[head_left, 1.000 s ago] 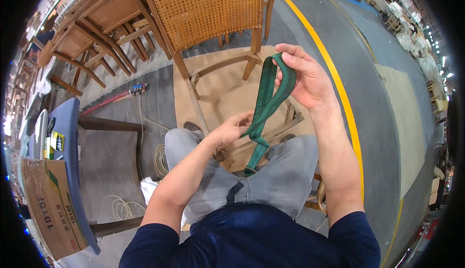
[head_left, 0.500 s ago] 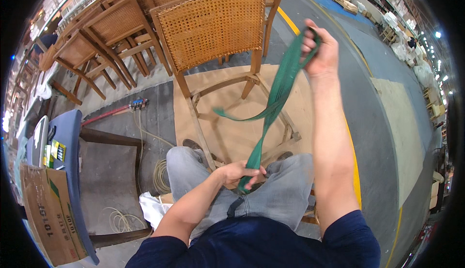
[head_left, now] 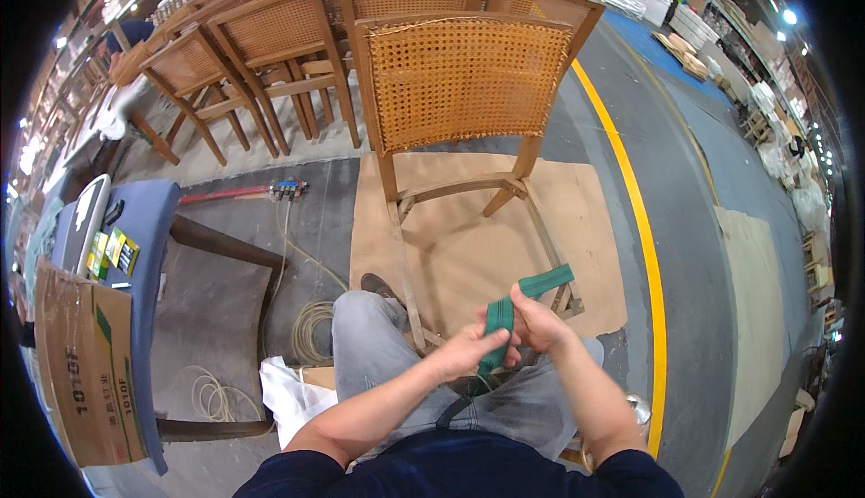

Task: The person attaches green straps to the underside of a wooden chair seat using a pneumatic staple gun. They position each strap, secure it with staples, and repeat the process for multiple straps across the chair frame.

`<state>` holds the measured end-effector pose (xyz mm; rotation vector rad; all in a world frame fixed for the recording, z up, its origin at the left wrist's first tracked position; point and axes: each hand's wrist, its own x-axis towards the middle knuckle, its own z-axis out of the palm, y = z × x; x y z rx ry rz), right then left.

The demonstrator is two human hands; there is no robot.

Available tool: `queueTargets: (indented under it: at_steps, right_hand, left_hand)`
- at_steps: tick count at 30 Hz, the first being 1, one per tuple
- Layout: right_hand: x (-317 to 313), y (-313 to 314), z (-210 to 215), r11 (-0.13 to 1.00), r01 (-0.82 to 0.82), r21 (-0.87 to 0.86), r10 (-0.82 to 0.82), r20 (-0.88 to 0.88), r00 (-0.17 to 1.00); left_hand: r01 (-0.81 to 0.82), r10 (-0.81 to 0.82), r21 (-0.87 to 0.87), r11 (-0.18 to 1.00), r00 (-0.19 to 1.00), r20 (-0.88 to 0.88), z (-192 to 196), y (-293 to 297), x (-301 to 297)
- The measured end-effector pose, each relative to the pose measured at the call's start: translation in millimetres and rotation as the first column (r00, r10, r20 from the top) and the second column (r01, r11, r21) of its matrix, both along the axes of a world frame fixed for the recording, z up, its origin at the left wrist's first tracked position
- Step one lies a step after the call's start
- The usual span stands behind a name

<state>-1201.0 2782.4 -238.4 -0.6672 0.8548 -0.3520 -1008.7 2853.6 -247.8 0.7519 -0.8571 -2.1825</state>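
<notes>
A band of green webbing (head_left: 548, 279) runs through both my hands above my lap. My left hand (head_left: 470, 351) pinches its lower stretch between thumb and fingers. Close beside it, my right hand (head_left: 541, 325) grips the strap, and a short end sticks out past its thumb to the upper right. Beyond my knees stands a wooden chair (head_left: 527, 158) with an open seat frame and a woven cane back (head_left: 468, 79). Neither hand touches the chair frame. The lower end of the webbing is partly hidden by my fingers.
A cardboard sheet (head_left: 590, 228) lies under the chair. Several cane-back chairs (head_left: 279, 30) crowd behind it. At left are a blue-topped table (head_left: 155, 228), a cardboard box (head_left: 90, 363) and a coiled hose (head_left: 311, 329). A yellow floor line (head_left: 644, 228) runs along the right.
My right hand has come down from high on the right to beside my left hand. The webbing, stretched long before, is now gathered short between them. The view has shifted slightly.
</notes>
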Motion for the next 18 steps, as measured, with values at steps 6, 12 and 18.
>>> queueTargets:
  at_steps: [6, 12, 18]
  right_hand:
    - [17, -60, 62, 0.952, 0.288, -0.099, -0.275, 0.127, 0.953]
    - [14, -38, 106, 0.948, 0.252, -0.193, -0.201, 0.247, 0.948]
    - [52, 58, 44, 0.874, -0.441, -0.202, 0.455, 0.026, 0.890]
  left_hand:
    - [0.296, -0.062, -0.258, 0.920, 0.758, 0.649, -9, 59, -20]
    - [0.226, 0.010, -0.433, 0.872, 0.878, 0.478, 2, 31, 32]
    - [-0.276, 0.305, 0.217, 0.936, 0.946, -0.109, 33, -26, 59]
